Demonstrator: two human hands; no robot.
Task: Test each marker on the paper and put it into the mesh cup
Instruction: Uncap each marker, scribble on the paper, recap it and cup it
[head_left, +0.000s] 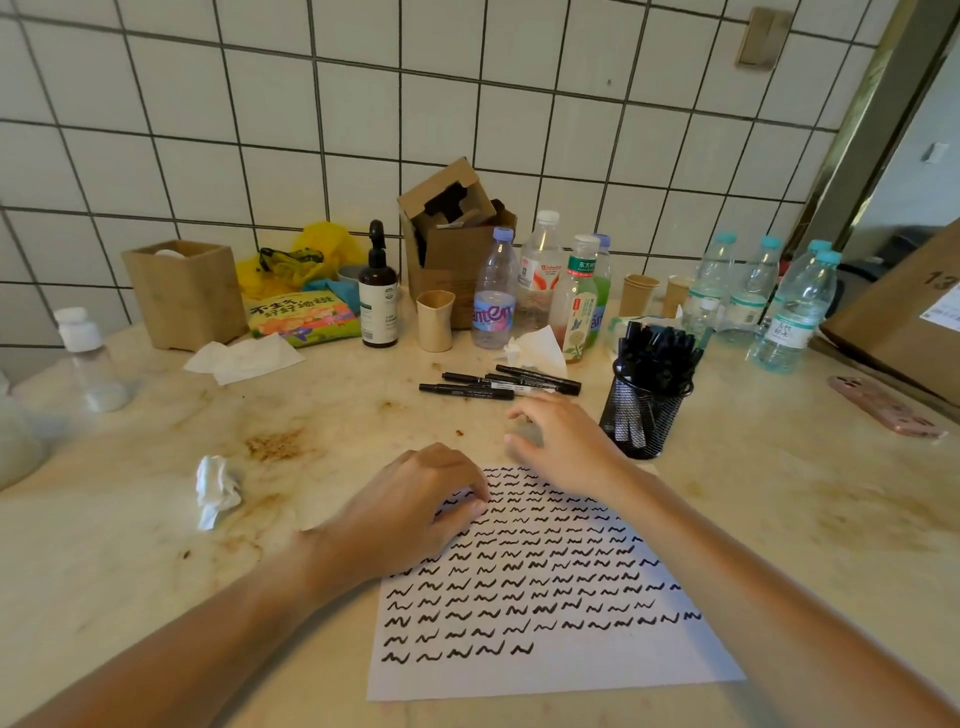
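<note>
A white paper (550, 670) covered with rows of black squiggles lies near the counter's front edge. My left hand (415, 509) rests on its upper left corner, fingers loosely curled and fingertips touching the sheet. My right hand (561, 441) hovers just beyond the paper's far edge with fingers spread and relaxed, holding nothing. A few black markers (498, 384) lie side by side on the counter a little past that hand. The black mesh cup (644, 410), filled with several black markers, stands to the right of my right hand.
Behind the markers stand several plastic bottles (493, 301), a beige cup (435, 319), a dark spray bottle (378, 296) and a cardboard box (452, 244). A crumpled tissue (215, 491) lies left of the paper. A pink phone (883, 405) lies at the right.
</note>
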